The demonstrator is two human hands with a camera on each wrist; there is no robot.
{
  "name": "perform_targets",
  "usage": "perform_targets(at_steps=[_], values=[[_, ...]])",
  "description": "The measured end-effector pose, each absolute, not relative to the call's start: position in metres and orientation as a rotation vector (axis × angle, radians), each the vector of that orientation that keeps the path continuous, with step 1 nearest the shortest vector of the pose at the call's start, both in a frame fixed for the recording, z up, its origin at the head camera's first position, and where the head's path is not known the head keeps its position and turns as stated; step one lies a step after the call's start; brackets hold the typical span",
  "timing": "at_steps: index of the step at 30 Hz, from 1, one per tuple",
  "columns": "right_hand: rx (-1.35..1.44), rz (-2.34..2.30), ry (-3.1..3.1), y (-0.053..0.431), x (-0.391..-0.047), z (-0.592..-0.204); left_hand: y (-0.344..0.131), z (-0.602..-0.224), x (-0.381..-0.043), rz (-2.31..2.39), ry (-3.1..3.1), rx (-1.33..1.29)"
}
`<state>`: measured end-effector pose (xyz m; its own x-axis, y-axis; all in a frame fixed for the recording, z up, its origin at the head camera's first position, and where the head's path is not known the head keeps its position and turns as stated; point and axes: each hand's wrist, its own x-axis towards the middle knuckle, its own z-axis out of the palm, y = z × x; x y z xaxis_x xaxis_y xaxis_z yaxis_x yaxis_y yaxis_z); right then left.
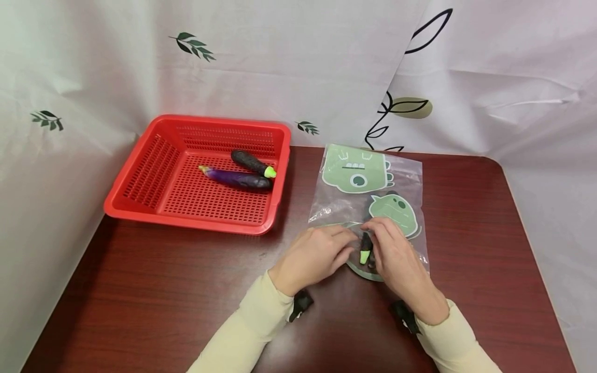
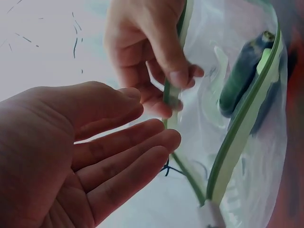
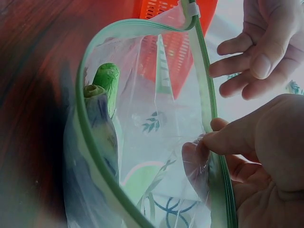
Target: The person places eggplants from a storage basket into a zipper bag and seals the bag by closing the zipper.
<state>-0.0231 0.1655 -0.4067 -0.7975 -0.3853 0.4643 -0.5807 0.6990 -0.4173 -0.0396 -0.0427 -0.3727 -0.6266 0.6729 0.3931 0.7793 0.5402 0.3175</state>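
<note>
A clear zip bag [image 1: 406, 173] with green cartoon prints lies on the table, its mouth held apart on the near side. Inside are a purple eggplant [image 3: 102, 128] and a dark, long vegetable with a light-green end [image 1: 365, 254]. My right hand [image 1: 401, 259] pinches the far zip edge between thumb and fingers, as the right wrist view shows. My left hand [image 1: 317, 256] hovers by the left part of the mouth. Its fingers [image 2: 128, 171] are loosely extended and grip nothing. At one end of the zip sits a pale slider [image 3: 193, 9].
To the left stands a red perforated basket [image 1: 186, 224]. In it lie another purple eggplant [image 1: 233, 178] and a dark vegetable with a light-green end [image 1: 252, 162]. A white printed curtain [image 1: 280, 62] hangs behind the dark-red table [image 1: 163, 290].
</note>
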Motion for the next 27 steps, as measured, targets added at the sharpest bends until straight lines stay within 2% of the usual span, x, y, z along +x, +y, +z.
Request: perform_targets(at_steps=[27], values=[[0.738, 0.805, -2.597, 0.166, -0.024, -0.406, -0.086, -0.355, -0.052, -0.701, -2.561, -0.946]])
